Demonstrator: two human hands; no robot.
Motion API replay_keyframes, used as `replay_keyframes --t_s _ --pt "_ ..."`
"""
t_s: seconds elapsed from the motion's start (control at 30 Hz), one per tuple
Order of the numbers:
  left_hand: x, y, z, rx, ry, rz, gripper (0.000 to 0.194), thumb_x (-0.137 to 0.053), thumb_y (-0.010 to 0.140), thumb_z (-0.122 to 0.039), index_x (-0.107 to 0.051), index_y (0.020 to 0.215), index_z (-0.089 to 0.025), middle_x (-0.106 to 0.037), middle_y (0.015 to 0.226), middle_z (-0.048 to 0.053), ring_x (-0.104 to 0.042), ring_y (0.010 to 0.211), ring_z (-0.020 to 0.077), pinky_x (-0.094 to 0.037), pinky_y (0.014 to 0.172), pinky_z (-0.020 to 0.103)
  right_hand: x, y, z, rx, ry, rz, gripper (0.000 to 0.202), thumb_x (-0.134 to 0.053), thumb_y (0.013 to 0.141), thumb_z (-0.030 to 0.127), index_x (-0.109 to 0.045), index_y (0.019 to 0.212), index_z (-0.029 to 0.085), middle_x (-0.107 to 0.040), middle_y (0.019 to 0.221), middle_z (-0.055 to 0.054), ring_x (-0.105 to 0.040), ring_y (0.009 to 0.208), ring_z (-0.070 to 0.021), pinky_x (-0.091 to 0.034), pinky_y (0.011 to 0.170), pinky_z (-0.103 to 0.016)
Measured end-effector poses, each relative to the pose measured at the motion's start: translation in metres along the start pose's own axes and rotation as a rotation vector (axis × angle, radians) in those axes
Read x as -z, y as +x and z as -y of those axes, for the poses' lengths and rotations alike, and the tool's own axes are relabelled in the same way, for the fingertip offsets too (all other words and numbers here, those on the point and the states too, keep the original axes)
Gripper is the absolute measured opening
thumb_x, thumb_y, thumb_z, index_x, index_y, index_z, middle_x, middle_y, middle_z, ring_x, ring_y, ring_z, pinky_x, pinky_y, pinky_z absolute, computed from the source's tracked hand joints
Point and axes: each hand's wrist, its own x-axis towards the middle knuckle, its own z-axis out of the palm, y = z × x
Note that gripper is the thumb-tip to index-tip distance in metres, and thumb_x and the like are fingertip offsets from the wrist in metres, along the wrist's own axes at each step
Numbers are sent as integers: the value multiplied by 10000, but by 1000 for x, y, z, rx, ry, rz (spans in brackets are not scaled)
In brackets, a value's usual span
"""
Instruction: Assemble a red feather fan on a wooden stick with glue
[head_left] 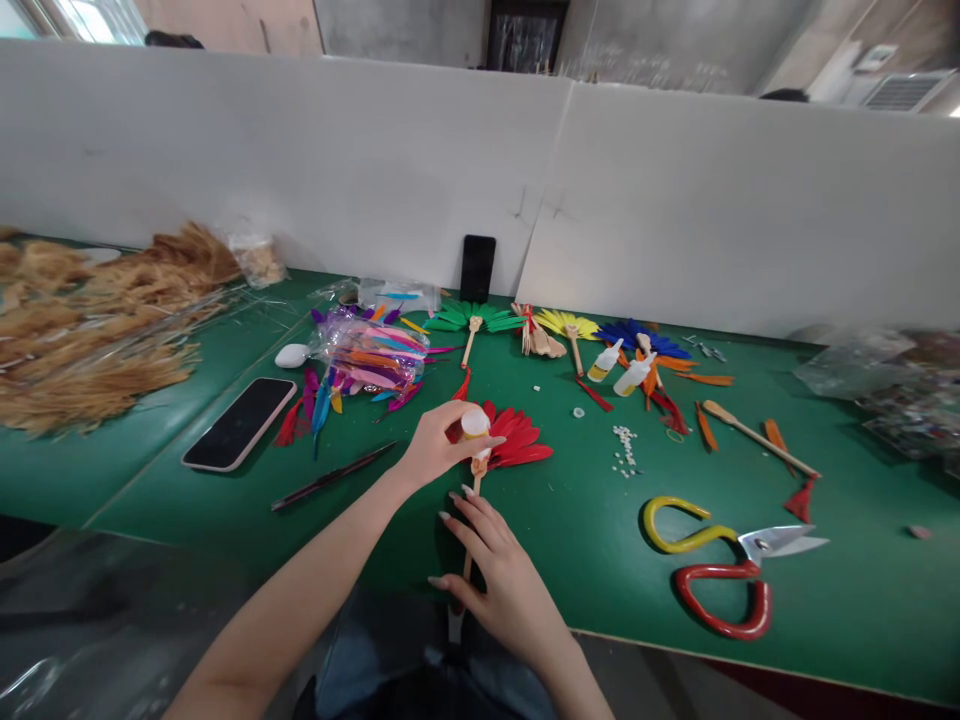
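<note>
A red feather fan (519, 440) with a thin wooden handle (478, 484) lies near the table's front edge. Over its base, my left hand (442, 440) holds a small white bottle (475, 424) between thumb and fingers. My right hand (491, 560) rests by the handle, its fingers spread apart and the thumb near the handle's lower part. Behind stand out a green feather fan (475, 318), a yellow one (568, 325) and a blue one (646, 342).
Scissors (712, 550) lie front right, near white beads (624, 448). Two glue bottles (604, 360) sit by the blue fan. On the left are a phone (240, 425), tweezers (334, 477), bagged feathers (375, 355) and tan fibres (105, 350). A white partition (300, 170) stands behind.
</note>
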Motion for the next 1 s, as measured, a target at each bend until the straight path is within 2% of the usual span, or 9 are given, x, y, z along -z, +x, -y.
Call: replay_keyframes --t_s 0.13,0.27,0.47,0.57,0.7,0.83,1.0 --pt "0 0 0 9 -22 -53 267 -680 712 -385 -616 844 -162 -623 815 41 -570 733 163 -445 679 252 1 -1 0 2 -1 6 509 -559 840 339 -447 1304 162 -403 1394 -104 -257 1337 -251 -317 1070 -465" --pt "0 0 0 5 -5 -5 259 -696 695 -378 -617 820 -166 -624 797 32 -562 721 158 -443 682 251 0 -1 0 -1 -3 6 517 -562 837 361 -452 1300 157 -412 1388 -105 -257 1337 -248 -317 1072 -461" --pt "0 0 1 29 -104 -33 246 -686 710 -350 -617 851 -161 -615 822 36 -574 736 154 -462 667 241 -1 -1 0 6 -13 3 523 -553 841 376 -446 1303 155 -408 1390 -107 -254 1339 -245 -312 1074 -464" --pt "0 -1 1 10 -55 1 222 -702 695 -328 -622 825 -166 -622 808 28 -569 735 152 -454 683 242 -1 -1 0 3 -13 2 519 -558 839 367 -448 1301 158 -413 1386 -109 -259 1337 -248 -315 1071 -468" --pt "0 -1 3 32 -60 -36 237 -690 706 -350 -611 820 -158 -612 783 32 -564 700 151 -453 643 242 0 -1 0 8 -4 -8 516 -570 832 349 -452 1299 163 -422 1381 -109 -269 1333 -245 -324 1067 -463" --pt "-1 -1 3 4 -19 -6 253 -700 697 -350 -614 846 -164 -622 823 35 -570 748 160 -450 693 252 0 -1 0 9 -1 -18 513 -582 824 339 -463 1290 160 -429 1375 -113 -278 1329 -247 -327 1065 -458" --pt "0 -2 0 36 -27 -25 262 -688 702 -380 -599 800 -154 -612 779 38 -555 701 153 -450 653 248 0 -1 0 14 1 -15 521 -579 827 336 -452 1301 161 -423 1380 -112 -266 1334 -247 -321 1069 -460"
